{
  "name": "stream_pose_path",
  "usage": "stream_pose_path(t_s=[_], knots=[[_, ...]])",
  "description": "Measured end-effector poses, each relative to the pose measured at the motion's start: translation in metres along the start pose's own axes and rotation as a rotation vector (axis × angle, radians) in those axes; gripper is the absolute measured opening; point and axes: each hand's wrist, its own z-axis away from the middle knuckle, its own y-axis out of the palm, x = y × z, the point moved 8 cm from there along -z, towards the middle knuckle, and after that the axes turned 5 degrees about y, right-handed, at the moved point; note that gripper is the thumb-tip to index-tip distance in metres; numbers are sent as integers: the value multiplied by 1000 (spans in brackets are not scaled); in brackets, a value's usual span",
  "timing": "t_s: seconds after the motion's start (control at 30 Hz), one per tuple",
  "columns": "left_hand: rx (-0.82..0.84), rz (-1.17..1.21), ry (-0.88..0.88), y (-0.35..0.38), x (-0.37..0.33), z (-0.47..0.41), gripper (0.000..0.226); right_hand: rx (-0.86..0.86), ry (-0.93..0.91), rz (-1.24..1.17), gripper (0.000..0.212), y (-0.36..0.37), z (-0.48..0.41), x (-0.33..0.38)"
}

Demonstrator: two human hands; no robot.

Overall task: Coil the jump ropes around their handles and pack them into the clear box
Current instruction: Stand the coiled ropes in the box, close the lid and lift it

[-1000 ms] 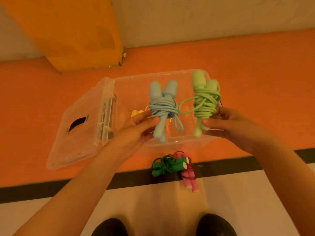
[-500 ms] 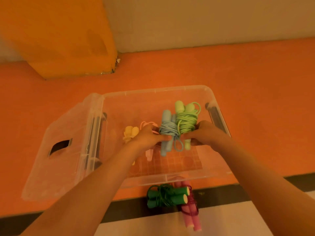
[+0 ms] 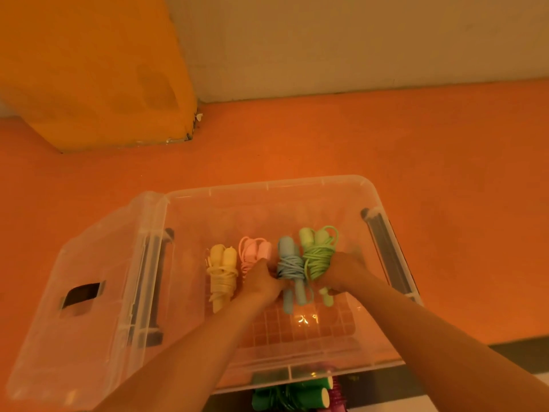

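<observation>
Both my hands reach down into the clear box [image 3: 297,185] on the orange floor. My left hand [image 3: 263,281] grips the coiled light-blue jump rope [image 3: 289,263] low near the box bottom. My right hand [image 3: 341,272] grips the coiled light-green jump rope [image 3: 318,254] right beside it. To their left a coiled yellow rope [image 3: 222,272] and a coiled pink rope [image 3: 252,251] lie in the box. A dark-green coiled rope [image 3: 294,395] and a magenta rope [image 3: 338,398] lie on the floor in front of the box.
The box's clear lid [image 3: 89,292] with a dark handle slot lies open to the left, beside the box. An orange block [image 3: 89,69] stands at the back left against the pale wall. A dark floor stripe [image 3: 520,352] runs along the near side.
My hands have lowered the blue and green ropes from above the box down into it, next to the pink rope. My view has moved closer over the box.
</observation>
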Motion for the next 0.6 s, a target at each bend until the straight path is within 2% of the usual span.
stream_pose_path(t_s=[0.1,0.17,0.23,0.33,0.43,0.53,0.57,0.6], knots=[[-38,-38,12,-1,4,-4,31,-50,-6,205,14,2,3,1],[-78,3,-20,0,8,-5,36,-24,19,163,14,8,-4,-4],[-69,43,-21,4,7,-6,38,-24,75,103,28,13,-17,-14],[-36,178,-18,10,8,-6,39,-110,42,53,15,11,-23,-16],[-21,345,-58,12,9,-2,39,-84,-18,-3,15,14,-28,-17],[17,333,-45,13,6,-4,40,-32,-38,133,6,16,-28,-16],[26,293,-38,11,2,-2,43,-26,-50,202,9,15,-26,-14],[31,260,-28,9,-2,-1,45,-35,-57,268,24,12,-23,-11]])
